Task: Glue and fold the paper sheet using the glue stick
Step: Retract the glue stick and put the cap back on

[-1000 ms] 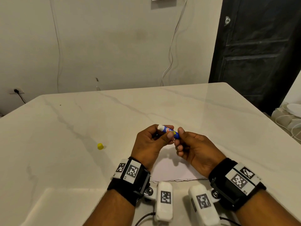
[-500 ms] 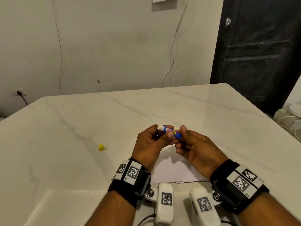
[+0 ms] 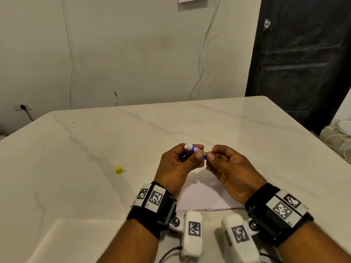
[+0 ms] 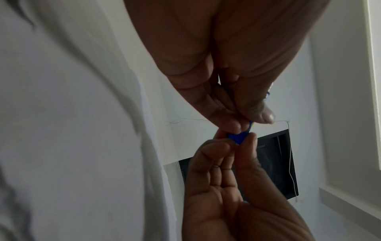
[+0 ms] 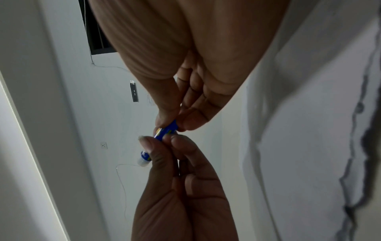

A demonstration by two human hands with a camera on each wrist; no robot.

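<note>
A small blue glue stick (image 3: 195,149) with its white tip bare is held above the table. My left hand (image 3: 191,154) grips its body between thumb and curled fingers. My right hand (image 3: 209,156) pinches the blue base end (image 5: 171,128) with thumb and fingertips. In the left wrist view only the blue base (image 4: 240,137) shows between both hands. The white tip (image 5: 143,160) points away to the left. The white paper sheet (image 3: 199,196) lies flat under both hands, partly hidden by them. The yellow cap (image 3: 118,170) stands alone on the table to the left.
The white marble table (image 3: 247,130) reaches to a pale wall with hanging cables. A dark door (image 3: 303,54) stands at the back right. White items and cords (image 3: 340,133) lie beyond the table's right edge.
My right hand's fingertips have shifted round the stick's base end. The left hand and the glue stick have stayed almost in place.
</note>
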